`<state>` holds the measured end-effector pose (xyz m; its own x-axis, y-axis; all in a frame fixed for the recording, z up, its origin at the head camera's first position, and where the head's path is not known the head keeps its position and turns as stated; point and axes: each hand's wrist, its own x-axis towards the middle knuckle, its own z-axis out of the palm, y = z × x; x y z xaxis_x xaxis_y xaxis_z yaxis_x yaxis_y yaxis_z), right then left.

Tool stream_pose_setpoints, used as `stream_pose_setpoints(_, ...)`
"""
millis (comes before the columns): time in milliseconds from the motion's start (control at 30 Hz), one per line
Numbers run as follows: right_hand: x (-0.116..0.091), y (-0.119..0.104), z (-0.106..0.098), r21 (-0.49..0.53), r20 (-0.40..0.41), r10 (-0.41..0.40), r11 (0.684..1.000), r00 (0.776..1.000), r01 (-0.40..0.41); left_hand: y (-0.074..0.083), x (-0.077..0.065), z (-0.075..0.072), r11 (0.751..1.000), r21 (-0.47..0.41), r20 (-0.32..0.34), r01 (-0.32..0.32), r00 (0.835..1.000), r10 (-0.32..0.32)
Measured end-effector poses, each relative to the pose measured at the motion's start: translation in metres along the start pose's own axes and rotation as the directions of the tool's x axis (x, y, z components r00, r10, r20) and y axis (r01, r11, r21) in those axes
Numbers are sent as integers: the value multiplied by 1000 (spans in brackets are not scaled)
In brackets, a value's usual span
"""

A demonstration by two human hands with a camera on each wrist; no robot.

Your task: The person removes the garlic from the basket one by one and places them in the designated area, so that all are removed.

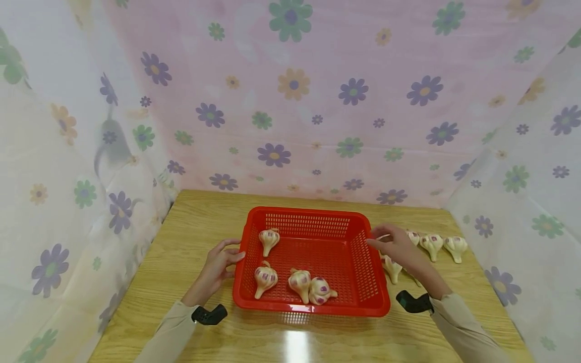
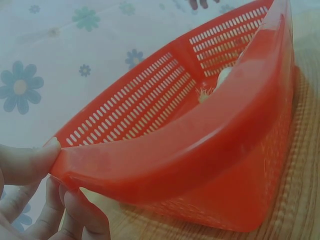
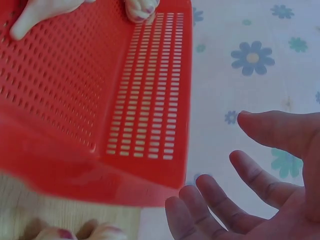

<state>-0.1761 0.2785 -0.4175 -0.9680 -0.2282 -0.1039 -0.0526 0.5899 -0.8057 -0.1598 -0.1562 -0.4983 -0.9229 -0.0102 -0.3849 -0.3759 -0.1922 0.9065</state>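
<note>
A person's left hand (image 1: 221, 263) pinches the left rim of a red basket (image 1: 327, 259), thumb on top and fingers curled beneath the lip, while the right hand (image 1: 401, 248) is open at the opposite side, fingers spread and holding nothing; whether a fingertip brushes the rim cannot be told. Black devices (image 1: 210, 315) are worn at both wrists, just below the cuffs of beige sleeves (image 1: 174, 325).

The basket, a glossy rectangle with slotted walls, a perforated floor and a broad smooth lip, sits centrally at the counter (image 1: 190, 227); whether its base touches the surface is unclear. Inside are four garlic bulbs (image 1: 266, 277), cream with purple patches and tapering stems, two along the left side and two touching each other near the front. A root tuft shows on one bulb in the left wrist view.

To the right, more bulbs (image 1: 432, 244) lie on the wood-grained counter, some partly hidden by the right hand. Pale cloth (image 1: 295, 121) printed with purple, green and orange flowers hangs behind and at both sides.
</note>
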Motion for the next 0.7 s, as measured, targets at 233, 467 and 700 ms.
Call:
stream_pose_setpoints(233,9,-12,17,-18,9,-48,999,999,48,1,-1,-1,1000,6,8,2,1000,-2)
stream_pose_setpoints(467,21,-23,31,-3,52,-88,996,995,88,1,-1,0,1000,5,8,0,1000,0)
stream_pose_setpoints(700,36,-35,45,-23,79,-78,997,994,80,2,-1,2,1000,26,-1,-1,1000,1)
